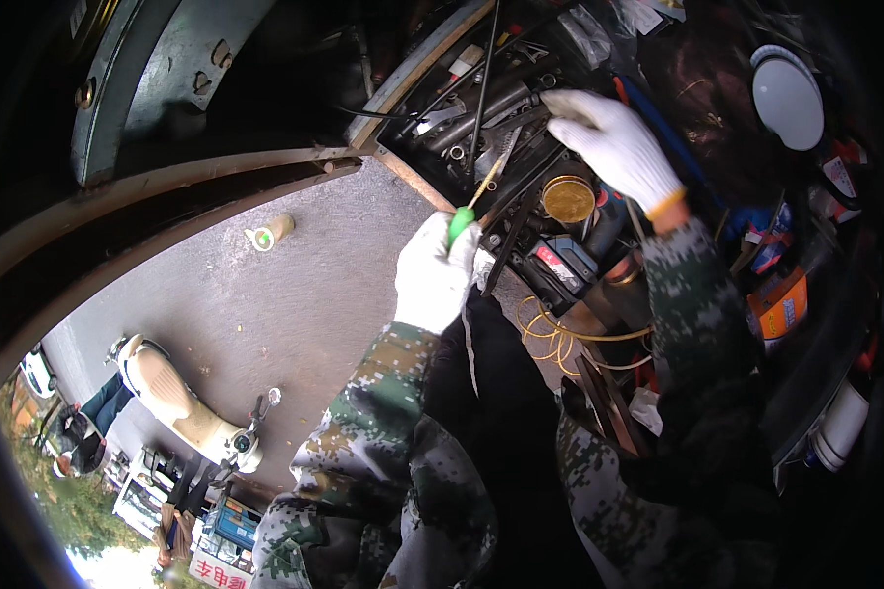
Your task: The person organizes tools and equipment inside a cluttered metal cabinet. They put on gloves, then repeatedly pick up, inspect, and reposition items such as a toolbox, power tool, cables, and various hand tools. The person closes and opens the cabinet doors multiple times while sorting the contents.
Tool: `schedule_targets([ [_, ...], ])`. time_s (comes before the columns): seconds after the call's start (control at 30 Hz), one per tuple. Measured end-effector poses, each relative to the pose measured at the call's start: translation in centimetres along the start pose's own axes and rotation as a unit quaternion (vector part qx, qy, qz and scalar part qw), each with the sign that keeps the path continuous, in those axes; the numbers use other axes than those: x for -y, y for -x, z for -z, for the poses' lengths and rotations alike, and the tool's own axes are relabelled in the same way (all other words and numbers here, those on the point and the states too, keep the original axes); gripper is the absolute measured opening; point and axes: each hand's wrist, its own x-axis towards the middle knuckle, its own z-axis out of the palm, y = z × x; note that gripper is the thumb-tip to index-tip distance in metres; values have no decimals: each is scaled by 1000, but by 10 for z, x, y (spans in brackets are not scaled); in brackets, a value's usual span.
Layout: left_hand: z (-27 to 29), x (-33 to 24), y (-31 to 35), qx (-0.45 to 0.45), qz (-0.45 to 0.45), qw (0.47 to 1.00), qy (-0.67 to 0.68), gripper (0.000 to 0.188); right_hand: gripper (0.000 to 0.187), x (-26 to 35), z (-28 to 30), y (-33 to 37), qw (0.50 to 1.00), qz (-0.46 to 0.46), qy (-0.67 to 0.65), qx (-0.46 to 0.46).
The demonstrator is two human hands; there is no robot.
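Note:
My left hand (pixel 430 280), in a white knit glove, is closed round the green handle of a screwdriver (pixel 461 224). Its thin shaft points up and away over the edge of a tool drawer (pixel 414 175). In that drawer lie loose metal tools, sockets and rods in a jumble. My right hand (pixel 614 145), gloved in white with an orange cuff, reaches over the drawer's right part. Its fingers stretch left above the dark tools, the thumb side slightly apart. Whether its fingertips touch a tool, I cannot tell. Close below it stands a round can with a gold top (pixel 568 199).
A curved metal frame (pixel 167 196) arches across the left. Yellow tubing (pixel 560 334) coils below the drawer. At right are an orange box (pixel 780 306) and a round white disc (pixel 787 103). A cream scooter (pixel 182 398) and people stand beyond the paved ground, where a small cup (pixel 273 233) lies.

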Motion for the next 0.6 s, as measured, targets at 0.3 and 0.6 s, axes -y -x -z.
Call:
schedule_targets([
  [0.3,17,11,-18,-27,-152,972,-176,23,53,-24,-72,-95,903,87,422,-7],
  [0.6,-1,35,-90,40,-293,886,-357,16,37,-47,-68,-47,884,102,446,91],
])
